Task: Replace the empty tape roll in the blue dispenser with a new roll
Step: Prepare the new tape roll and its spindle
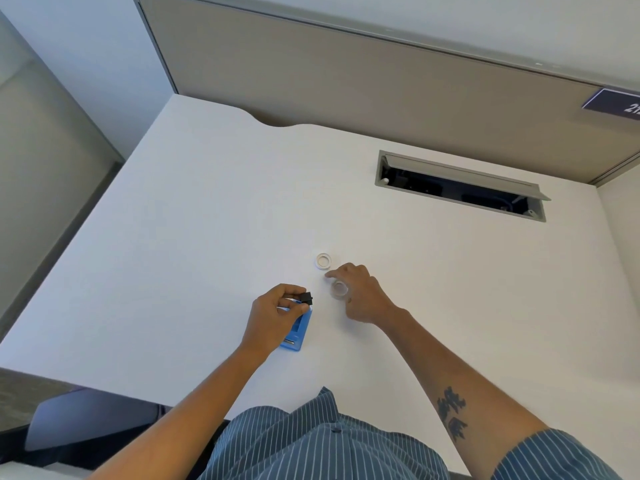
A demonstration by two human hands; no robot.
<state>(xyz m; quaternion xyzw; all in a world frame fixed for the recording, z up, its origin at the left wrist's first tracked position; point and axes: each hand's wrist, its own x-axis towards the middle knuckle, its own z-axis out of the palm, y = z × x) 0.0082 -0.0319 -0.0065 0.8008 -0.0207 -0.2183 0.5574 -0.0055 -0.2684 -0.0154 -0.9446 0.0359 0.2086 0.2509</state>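
Observation:
The blue tape dispenser (297,333) lies on the white desk (173,237), partly under my left hand (273,318). That hand pinches a small black spindle (306,298) between thumb and fingers just above the dispenser's far end. My right hand (360,296) rests to the right, its fingers around a clear tape roll (338,289) that sits on the desk. A white empty roll core (323,260) lies flat a little beyond the right hand, apart from it.
An open cable hatch (460,187) is set into the desk at the back right. A beige partition (346,81) closes off the far side. A dark chair (90,424) shows below the desk's front left edge.

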